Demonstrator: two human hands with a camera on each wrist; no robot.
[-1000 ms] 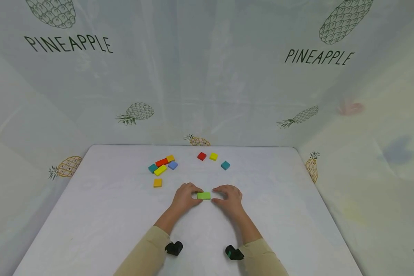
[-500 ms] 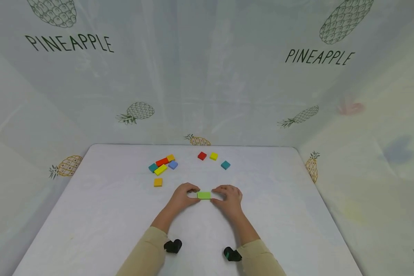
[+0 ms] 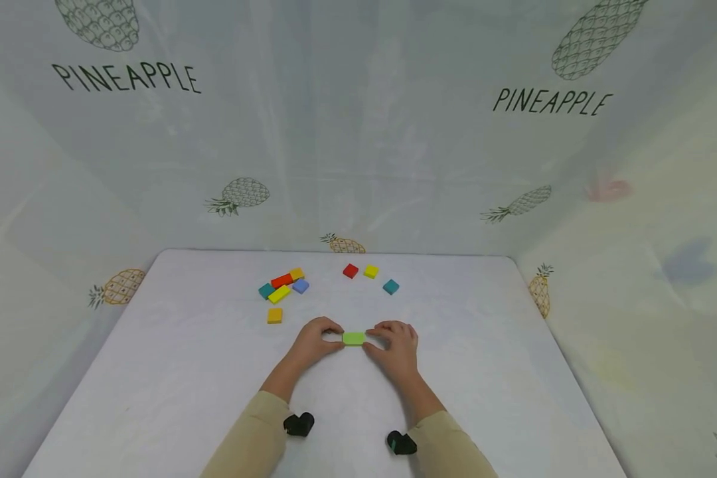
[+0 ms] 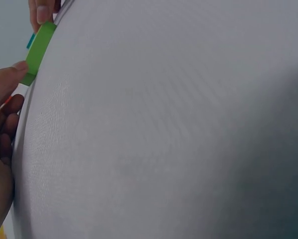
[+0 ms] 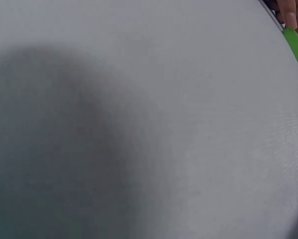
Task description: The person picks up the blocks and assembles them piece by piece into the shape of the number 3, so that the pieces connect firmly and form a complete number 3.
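Far left of the work on the table (image 3: pixel 185 365): loose cluster of left teal block (image 3: pixel 265 291), long red block (image 3: pixel 281 281), long yellow block (image 3: pixel 279 295), far orange block (image 3: pixel 297 273) and blue block (image 3: pixel 301 286), closely packed, some apparently touching. Near orange block (image 3: pixel 275 316) lies apart, on the person's side of the cluster.

Left hand (image 3: pixel 312 341): fingers curved inward, thumb and forefinger pinching the left end of the green block (image 3: pixel 354 339), thumb at the near corner, forefinger at the far one. Left wrist view agrees on the thumb's contact; the remaining fingers are curled loosely behind it.

Green block: in the gap between the two hands, lying flat, long axis running left to right, straight from one hand to the other. Key relation: one end to each hand, neither hand clearly nearer. To the left fingers it lies rightward; to the right fingers, leftward.

Beyond it, well apart: small red block (image 3: pixel 350 271), square yellow block (image 3: pixel 371 271), right teal block (image 3: pixel 391 287).

Right hand (image 3: pixel 397 346): mirror of the left, thumb and forefinger pinching the block's right end. Forefinger contact is too small to confirm
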